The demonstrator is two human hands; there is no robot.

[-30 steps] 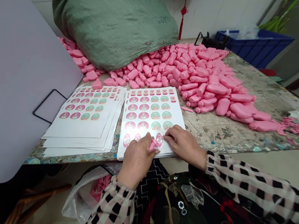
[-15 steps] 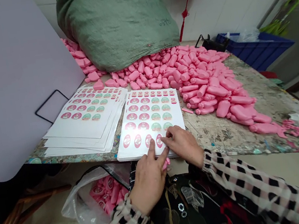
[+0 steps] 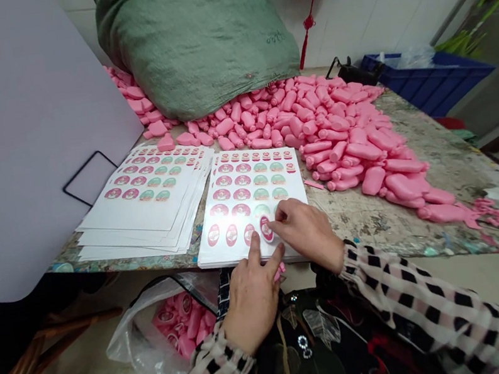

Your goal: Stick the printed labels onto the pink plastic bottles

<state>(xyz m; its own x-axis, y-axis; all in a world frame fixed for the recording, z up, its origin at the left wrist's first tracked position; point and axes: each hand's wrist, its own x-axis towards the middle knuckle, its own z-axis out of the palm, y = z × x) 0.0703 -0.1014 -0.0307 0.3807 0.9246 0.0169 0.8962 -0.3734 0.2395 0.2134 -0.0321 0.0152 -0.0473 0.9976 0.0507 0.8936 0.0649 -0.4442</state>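
Note:
An oval pink sticker [image 3: 266, 227] is pinched at its right edge by my right hand [image 3: 309, 232], partly lifted off the front row of the sticker sheet [image 3: 203, 210]. Two fingers of my left hand [image 3: 253, 298] press on that sheet beside the sticker, spread in a V. The remaining fingers are curled beneath the palm, round a small pink plastic bottle [image 3: 281, 269]; only its end shows. Rows of round pink and green labels cover the upper part of the sheet, which lies on a stack at the table's front edge.
More sticker sheets [image 3: 139, 215] are stacked on the left. Pink bottles [image 3: 341, 133] are heaped behind and to the right, below a green sack [image 3: 195, 36]. An open plastic bag [image 3: 134, 340] below the table holds labelled bottles. A blue crate [image 3: 437, 82] stands at right.
My right hand has moved slightly up and away from me, lifting the oval sticker partly off its backing. My left hand has stayed nearly in place on the sheet.

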